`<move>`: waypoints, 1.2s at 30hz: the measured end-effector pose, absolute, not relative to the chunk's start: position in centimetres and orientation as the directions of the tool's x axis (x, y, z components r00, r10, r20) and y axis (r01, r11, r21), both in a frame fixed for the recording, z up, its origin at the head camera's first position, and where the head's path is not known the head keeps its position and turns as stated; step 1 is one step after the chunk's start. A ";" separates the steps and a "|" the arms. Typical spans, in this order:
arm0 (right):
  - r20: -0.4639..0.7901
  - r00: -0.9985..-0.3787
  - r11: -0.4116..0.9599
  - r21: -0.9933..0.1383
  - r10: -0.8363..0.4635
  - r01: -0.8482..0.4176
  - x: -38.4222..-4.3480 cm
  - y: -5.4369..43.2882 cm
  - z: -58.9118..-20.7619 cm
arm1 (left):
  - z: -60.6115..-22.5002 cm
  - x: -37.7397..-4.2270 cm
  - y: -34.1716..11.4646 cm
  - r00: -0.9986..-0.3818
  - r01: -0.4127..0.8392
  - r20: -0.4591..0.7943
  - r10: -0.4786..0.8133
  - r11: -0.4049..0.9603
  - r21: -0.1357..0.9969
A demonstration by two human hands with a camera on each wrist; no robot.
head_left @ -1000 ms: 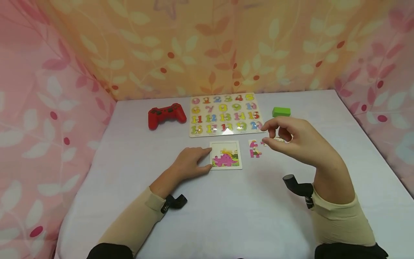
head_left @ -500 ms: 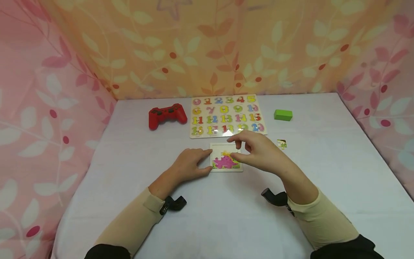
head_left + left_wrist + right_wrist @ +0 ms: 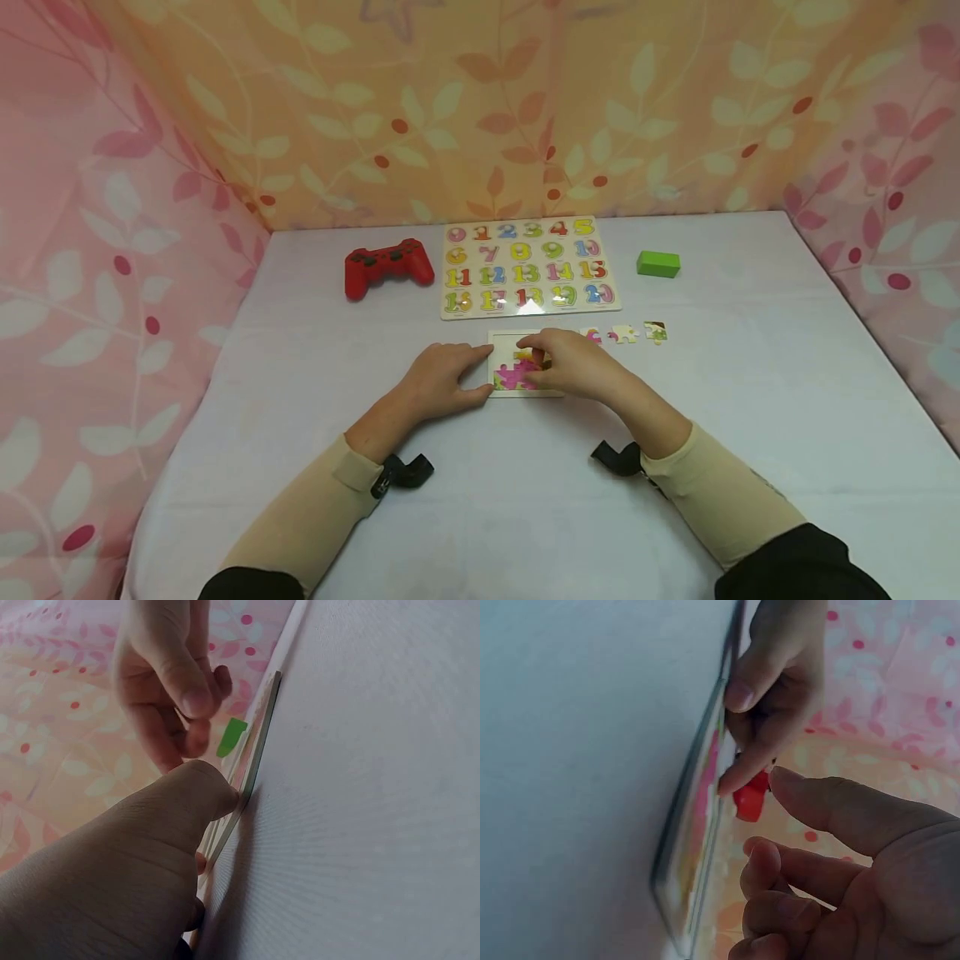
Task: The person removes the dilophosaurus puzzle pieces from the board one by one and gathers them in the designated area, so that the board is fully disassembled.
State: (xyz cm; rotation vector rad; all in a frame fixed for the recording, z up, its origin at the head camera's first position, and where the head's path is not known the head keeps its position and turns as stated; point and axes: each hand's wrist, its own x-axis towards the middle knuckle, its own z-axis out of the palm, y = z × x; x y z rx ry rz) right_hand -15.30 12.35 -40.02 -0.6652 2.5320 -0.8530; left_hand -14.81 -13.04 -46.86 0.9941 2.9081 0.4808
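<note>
A small white puzzle tray [image 3: 517, 396] lies on the table, partly filled with pink, green and yellow dinosaur pieces [image 3: 512, 380]. My left hand [image 3: 438, 379] rests its index finger and thumb on the tray's left edge, the two spread apart. Over the tray's right side hovers my right hand [image 3: 579, 363], its thumb and index finger [image 3: 840, 806] apart with nothing visible between them. It covers part of the picture. Loose jigsaw pieces lie behind it: a pink one [image 3: 591, 335], partly hidden, a pale one [image 3: 622, 334] and a green-and-brown one [image 3: 655, 332].
Behind the tray lies a number board [image 3: 531, 268] with colourful numerals. A red game controller [image 3: 388, 268] is at its left and a green block [image 3: 658, 264] at its right. Patterned cloth [image 3: 495, 108] hangs behind the white-covered table [image 3: 480, 517].
My right hand has moved left from above the loose pieces to above the tray, and lower in the last half second. The left hand has stayed on the tray's edge.
</note>
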 end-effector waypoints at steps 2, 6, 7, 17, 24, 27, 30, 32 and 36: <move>-0.213 -0.807 0.704 -0.638 -0.552 -0.313 -15.6 12.4 -40.6 | -46.8 -14.8 -13.0 -0.794 0.594 0.069 0.604 0.747 0.298; -0.220 -0.807 0.723 -0.610 -0.548 -0.325 -16.0 12.5 -41.6 | -46.6 -14.7 -13.0 -0.794 0.592 0.063 0.604 0.747 0.303; -0.220 -0.809 0.729 -0.600 -0.545 -0.329 -16.0 12.5 -41.8 | -46.5 -14.7 -13.0 -0.795 0.591 0.062 0.604 0.747 0.305; -0.207 -0.829 0.737 -0.599 -0.519 -0.312 -16.4 12.6 -43.0 | -46.5 -14.6 -13.0 -0.802 0.576 0.046 0.595 0.752 0.321; -0.208 -0.837 0.700 -0.666 -0.506 -0.258 -16.4 12.6 -43.1 | -46.5 -14.6 -13.0 -0.804 0.576 0.057 0.592 0.751 0.321; -0.204 -0.841 0.700 -0.667 -0.501 -0.256 -16.2 12.6 -43.1 | -46.6 -14.6 -13.0 -0.804 0.577 0.060 0.592 0.751 0.321; -0.185 -0.847 0.705 -0.655 -0.499 -0.272 -16.1 12.6 -43.2 | -46.7 -14.7 -13.0 -0.802 0.581 0.065 0.594 0.749 0.320; -0.172 -0.851 0.708 -0.648 -0.495 -0.281 -16.0 12.5 -43.2 | -46.7 -14.7 -13.0 -0.801 0.582 0.067 0.594 0.749 0.318; -0.156 -0.861 0.716 -0.636 -0.485 -0.288 -16.0 12.5 -43.2 | -46.7 -14.7 -13.0 -0.801 0.581 0.062 0.595 0.749 0.319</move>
